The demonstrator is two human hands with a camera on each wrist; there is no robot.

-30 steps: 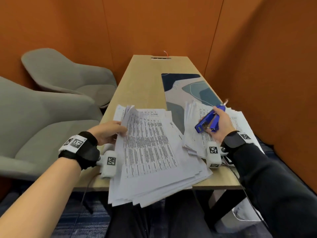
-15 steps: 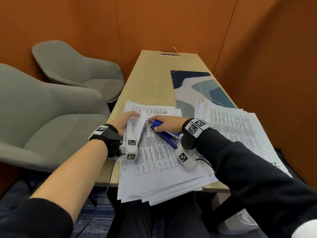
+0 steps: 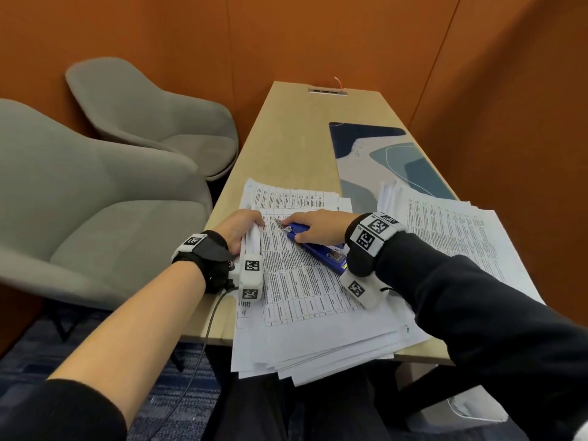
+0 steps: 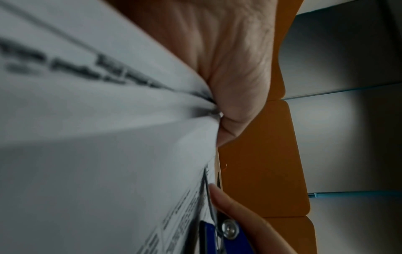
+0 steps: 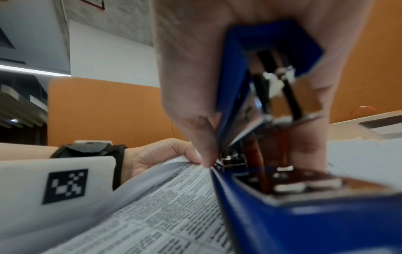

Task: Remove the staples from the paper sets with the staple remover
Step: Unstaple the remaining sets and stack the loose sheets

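Observation:
A thick pile of printed paper sets (image 3: 305,300) lies at the near edge of the wooden table (image 3: 286,144). My left hand (image 3: 243,229) grips the folded-back top sheets (image 3: 253,241) at the pile's upper left corner; in the left wrist view the palm (image 4: 234,77) bunches the white paper (image 4: 108,137). My right hand (image 3: 318,229) grips a blue staple remover (image 3: 321,249), its metal tip (image 3: 281,225) on the page just right of the left hand. The right wrist view shows my fingers (image 5: 191,96) clamped round the blue tool (image 5: 282,197) on the printed page (image 5: 165,214).
A second stack of printed sheets (image 3: 451,237) lies to the right, partly over a blue patterned desk mat (image 3: 381,157). Two grey chairs (image 3: 105,192) stand left of the table. Orange walls (image 3: 509,122) close in behind and to the right. A cable (image 3: 203,338) hangs from the left wrist.
My right hand has carried the staple remover from the right stack across to the pile's upper left corner. My left hand folded the top sheets back and holds them there.

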